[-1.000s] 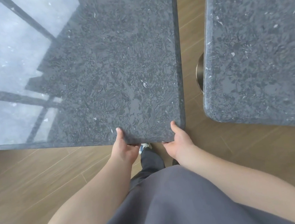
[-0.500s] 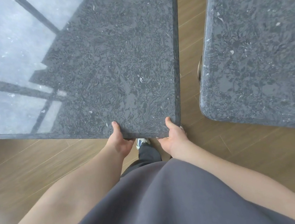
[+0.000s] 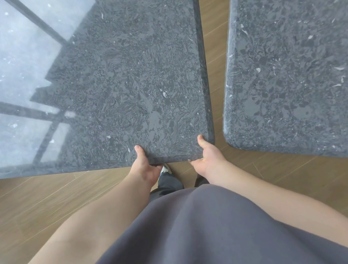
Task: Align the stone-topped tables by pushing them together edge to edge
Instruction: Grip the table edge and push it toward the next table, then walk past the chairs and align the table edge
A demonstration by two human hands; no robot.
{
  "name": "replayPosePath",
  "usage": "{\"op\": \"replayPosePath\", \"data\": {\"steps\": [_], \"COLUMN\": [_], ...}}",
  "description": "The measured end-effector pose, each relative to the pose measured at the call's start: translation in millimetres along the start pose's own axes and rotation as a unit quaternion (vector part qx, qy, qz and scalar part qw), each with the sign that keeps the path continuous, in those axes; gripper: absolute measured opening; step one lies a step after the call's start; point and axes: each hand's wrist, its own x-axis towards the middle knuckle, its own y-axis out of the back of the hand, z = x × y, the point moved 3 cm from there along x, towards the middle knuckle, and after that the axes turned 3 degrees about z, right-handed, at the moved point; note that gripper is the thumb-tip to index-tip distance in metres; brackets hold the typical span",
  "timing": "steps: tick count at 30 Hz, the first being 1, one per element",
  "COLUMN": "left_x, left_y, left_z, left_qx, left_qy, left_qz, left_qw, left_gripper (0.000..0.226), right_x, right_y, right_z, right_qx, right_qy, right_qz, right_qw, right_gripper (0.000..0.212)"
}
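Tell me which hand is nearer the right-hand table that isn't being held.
Right. The right hand grips the left table by its near right corner, just across the gap from the right table; the left hand grips farther left.

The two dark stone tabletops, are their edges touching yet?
No, a strip of brown wooden floor shows between the left dark stone tabletop and the right dark stone tabletop.

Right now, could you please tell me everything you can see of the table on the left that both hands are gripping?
The left table has a dark grey, polished stone top, speckled with pale flecks and mirroring a window in its left part. Its edges are straight and its near right corner rounded. The left hand and right hand grip its near edge by that corner, thumbs on top, fingers hidden beneath. A strip of wooden floor separates it from the right table, narrowing toward the near end. Its legs are not visible.
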Motion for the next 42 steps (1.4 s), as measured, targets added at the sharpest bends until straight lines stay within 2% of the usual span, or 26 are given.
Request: {"op": "replayPosePath", "data": {"steps": [5,13,17,21,25,31,34,36,38,42], "left_x": [-3,-7,-7,-11,-14,-23,-29,-34,-38,-48], "left_y": [-14,-25,-30,-34,-33,-23,-11,-3,3,21], "left_z": [-10,-19,-22,-24,-24,-17,-12,-12,-11,-6], "left_qx": [-0.008,-0.011,-0.018,-0.025,-0.036,-0.036,-0.037,-0.043,-0.041,-0.031], "left_qy": [0.004,-0.004,-0.009,-0.012,0.0,0.04,0.04,0.028,0.017,-0.009], "left_qz": [0.006,0.018,0.014,0.013,0.011,-0.025,-0.048,-0.049,-0.06,-0.067], "left_qw": [1.0,1.0,1.0,1.0,0.999,0.998,0.997,0.997,0.997,0.997], "left_gripper": [0.06,0.067,0.065,0.063,0.063,0.063,0.053,0.056,0.061,0.055], "right_x": [1,2,0,-1,-3,-6,-7,-6,-9,-17], "right_y": [3,3,4,5,5,1,-2,0,0,-1], "right_z": [-16,-31,-37,-41,-42,-43,-45,-42,-38,-29], "right_qx": [-0.016,0.015,0.024,0.015,0.014,0.001,-0.039,-0.054,-0.071,-0.127], "right_qy": [0.001,-0.016,-0.016,-0.021,-0.028,-0.03,-0.019,-0.015,-0.008,0.01], "right_qz": [0.025,0.005,0.005,-0.004,-0.003,0.0,0.008,0.009,0.011,0.014], "right_qw": [1.0,1.0,1.0,1.0,1.0,1.0,0.999,0.998,0.997,0.992], "right_gripper": [0.042,0.024,0.043,0.026,0.024,0.028,0.043,0.052,0.049,0.024]}}
